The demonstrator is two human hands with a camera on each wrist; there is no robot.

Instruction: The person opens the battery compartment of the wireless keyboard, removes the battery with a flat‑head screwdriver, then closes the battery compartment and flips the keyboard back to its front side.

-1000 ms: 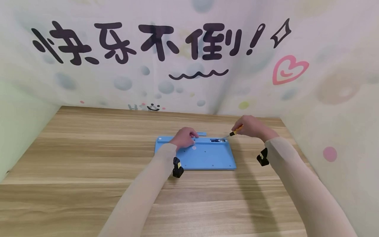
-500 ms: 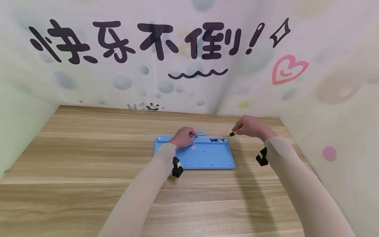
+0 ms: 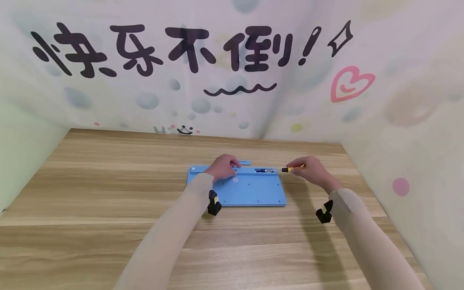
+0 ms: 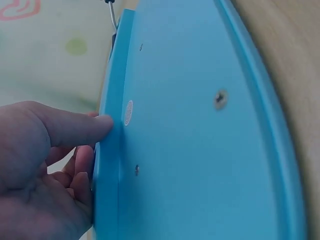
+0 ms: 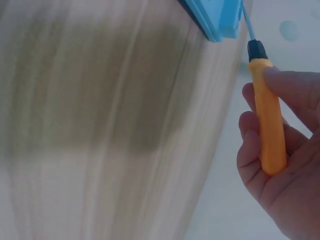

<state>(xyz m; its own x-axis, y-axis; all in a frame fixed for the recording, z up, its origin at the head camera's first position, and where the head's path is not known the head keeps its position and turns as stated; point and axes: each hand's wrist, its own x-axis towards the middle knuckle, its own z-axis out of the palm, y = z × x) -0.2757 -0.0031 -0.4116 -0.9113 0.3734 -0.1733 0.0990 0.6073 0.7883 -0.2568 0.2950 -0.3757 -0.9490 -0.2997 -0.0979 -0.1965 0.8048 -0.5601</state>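
Observation:
A light blue keyboard (image 3: 253, 191) lies underside up on the table, with a raised ridge along its far edge. At the ridge's right end a battery compartment (image 3: 264, 170) is uncovered, showing dark and silvery contents too small to make out. My left hand (image 3: 222, 167) grips the ridge, its thumb (image 4: 82, 127) on the near face and the other fingers curled behind. In my right hand (image 3: 309, 169) is a screwdriver (image 5: 270, 117) with an orange handle and black collar. Its shaft reaches almost flat over the right edge into the compartment; the tip is hard to see.
A narrow blue cover strip (image 3: 245, 162) lies on the wooden table (image 3: 127, 193) just beyond the keyboard, behind my left hand. A printed cloth (image 3: 174, 104) hangs along the table's back, and walls border both sides.
My right hand has dropped and come slightly nearer, tilting the screwdriver from a slant to nearly level. My left hand keeps its grip on the keyboard. The head view has shifted slightly.

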